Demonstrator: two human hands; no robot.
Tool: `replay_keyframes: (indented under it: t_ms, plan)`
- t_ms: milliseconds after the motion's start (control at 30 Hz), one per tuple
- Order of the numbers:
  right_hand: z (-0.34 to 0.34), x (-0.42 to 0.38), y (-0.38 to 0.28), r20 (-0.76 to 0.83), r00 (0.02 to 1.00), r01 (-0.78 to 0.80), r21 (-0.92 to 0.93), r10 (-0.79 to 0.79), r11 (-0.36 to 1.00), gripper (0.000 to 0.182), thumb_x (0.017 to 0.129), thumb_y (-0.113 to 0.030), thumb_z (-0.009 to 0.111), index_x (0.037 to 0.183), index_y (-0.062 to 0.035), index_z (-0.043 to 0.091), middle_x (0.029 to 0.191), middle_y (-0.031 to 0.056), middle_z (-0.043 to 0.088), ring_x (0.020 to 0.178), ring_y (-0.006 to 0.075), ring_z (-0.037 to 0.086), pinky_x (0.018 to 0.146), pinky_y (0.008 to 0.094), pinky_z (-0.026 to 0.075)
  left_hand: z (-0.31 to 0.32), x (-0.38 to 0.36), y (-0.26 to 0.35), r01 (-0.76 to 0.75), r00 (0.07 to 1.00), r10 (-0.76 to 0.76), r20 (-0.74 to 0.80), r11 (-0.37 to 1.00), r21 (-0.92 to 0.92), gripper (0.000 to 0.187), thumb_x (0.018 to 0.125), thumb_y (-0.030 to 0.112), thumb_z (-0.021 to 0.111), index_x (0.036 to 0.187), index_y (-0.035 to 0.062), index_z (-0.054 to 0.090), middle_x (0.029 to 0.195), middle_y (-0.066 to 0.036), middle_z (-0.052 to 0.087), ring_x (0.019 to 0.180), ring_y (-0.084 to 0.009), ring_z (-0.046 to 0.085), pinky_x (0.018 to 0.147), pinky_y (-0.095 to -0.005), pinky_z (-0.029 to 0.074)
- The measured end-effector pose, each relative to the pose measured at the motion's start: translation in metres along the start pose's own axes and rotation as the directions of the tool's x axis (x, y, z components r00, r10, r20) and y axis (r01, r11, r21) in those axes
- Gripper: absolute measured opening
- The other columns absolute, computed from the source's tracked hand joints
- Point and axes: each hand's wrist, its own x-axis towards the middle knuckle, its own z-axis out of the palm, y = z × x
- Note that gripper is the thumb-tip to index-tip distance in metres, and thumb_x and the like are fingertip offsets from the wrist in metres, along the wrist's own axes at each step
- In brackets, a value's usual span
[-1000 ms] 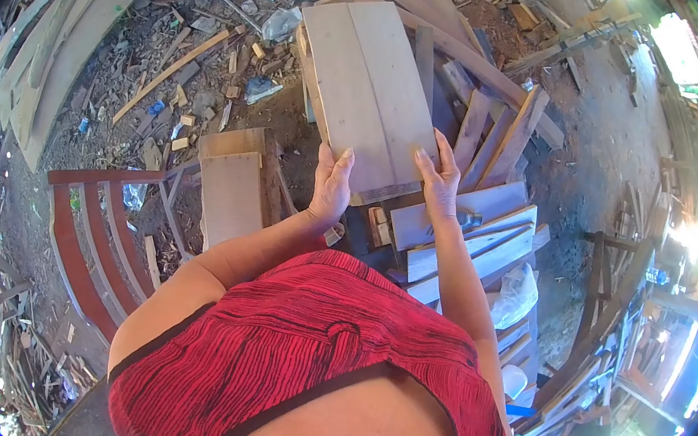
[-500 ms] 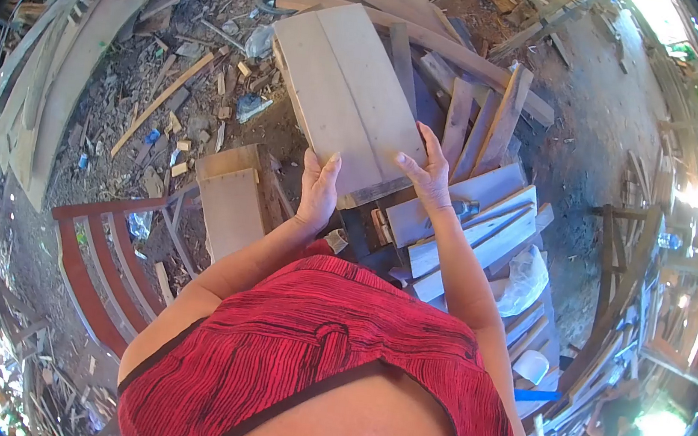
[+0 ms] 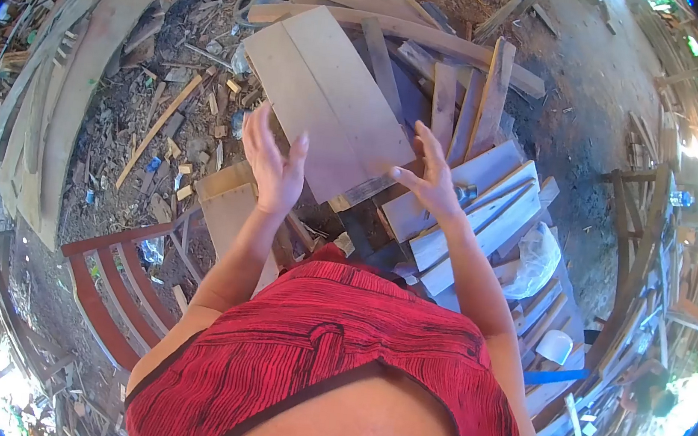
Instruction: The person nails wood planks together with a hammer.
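A wide wooden panel made of two joined boards (image 3: pixel 328 99) lies in front of me, its near end toward my body. My left hand (image 3: pixel 273 162) is beside its left edge, fingers spread, thumb apart and holding nothing. At the right near corner is my right hand (image 3: pixel 431 176), also open, its thumb close to the panel's edge. Below and left of the panel stands a wooden box-like piece (image 3: pixel 233 213). Planed boards (image 3: pixel 477 224) are stacked to the right, under my right forearm.
A brown slatted frame (image 3: pixel 122 287) leans at the lower left. Long planks (image 3: pixel 488 96) lie behind the panel on the right. A clear plastic bag (image 3: pixel 533 261) and a white cup-like item (image 3: pixel 555 347) rest on the boards. Wood scraps litter the ground (image 3: pixel 196 127).
Both hands have let go of the panel. My left hand has moved left and its fingers have spread. The panel appears a little further left in view.
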Motion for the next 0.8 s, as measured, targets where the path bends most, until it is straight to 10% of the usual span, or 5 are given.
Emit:
replay_keyframes:
  t_ms: [167, 533, 667, 733, 800]
  plan:
    - [-0.038, -0.049, 0.006, -0.149, 0.974, -0.207, -0.287, 0.170, 0.935, 0.073, 0.075, -0.030, 0.076, 0.136, -0.0065, 0.045, 0.126, 0.0200, 0.050, 0.116, 0.0356, 0.050, 0.096, 0.0409, 0.043, 0.023, 0.055, 0.029, -0.377, 0.814, 0.141, 0.563, 0.867, 0.327, 0.063, 0.093, 0.051, 0.047, 0.146, 0.0213, 0.033, 0.148, -0.017, 0.034, 0.142, -0.0402, 0.017, 0.112, -0.0616, 0.009]
    - [-0.054, -0.125, 0.058, -0.103, 0.941, -0.322, -0.572, 0.324, 0.754, 0.069, 0.076, -0.020, 0.069, 0.137, -0.0072, 0.039, 0.115, 0.0249, 0.053, 0.104, 0.0433, 0.055, 0.087, 0.0483, 0.046, 0.076, 0.065, 0.016, -0.576, 0.680, 0.129, 0.722, 0.703, 0.417, 0.072, 0.090, 0.066, 0.037, 0.149, 0.0251, 0.027, 0.157, -0.014, 0.017, 0.146, -0.0356, 0.008, 0.109, -0.0682, 0.002]
    - [-0.050, -0.126, 0.080, -0.087, 0.996, -0.080, -0.573, 0.037, 0.816, 0.068, 0.078, -0.013, 0.066, 0.139, -0.0067, 0.039, 0.094, 0.0208, 0.061, 0.085, 0.0356, 0.063, 0.074, 0.0434, 0.051, 0.067, 0.068, 0.019, -0.561, 0.655, 0.098, 0.749, 0.727, 0.395, 0.075, 0.090, 0.067, 0.037, 0.150, 0.0233, 0.025, 0.157, -0.014, 0.015, 0.146, -0.0345, 0.006, 0.109, -0.0686, 0.002]
    - [-0.056, -0.117, 0.046, -0.035, 0.838, -0.545, 0.007, 0.545, 0.838, 0.066, 0.079, -0.008, 0.065, 0.140, -0.0065, 0.040, 0.078, 0.0121, 0.062, 0.058, 0.0213, 0.060, 0.053, 0.0330, 0.048, 0.070, 0.068, 0.019, -0.574, 0.642, 0.118, 0.758, 0.729, 0.372, 0.072, 0.092, 0.064, 0.036, 0.150, 0.0242, 0.025, 0.157, -0.014, 0.015, 0.146, -0.0346, 0.007, 0.109, -0.0686, 0.002]
    - [-0.061, -0.108, 0.026, -0.040, 0.797, -0.585, 0.197, 0.602, 0.787, 0.060, 0.080, -0.003, 0.062, 0.137, -0.0073, 0.044, 0.070, 0.0055, 0.059, 0.048, 0.0104, 0.051, 0.042, 0.0244, 0.040, 0.074, 0.067, 0.015, -0.571, 0.651, 0.125, 0.749, 0.730, 0.375, 0.069, 0.093, 0.062, 0.035, 0.150, 0.0242, 0.026, 0.157, -0.013, 0.015, 0.146, -0.0344, 0.007, 0.109, -0.0685, 0.002]
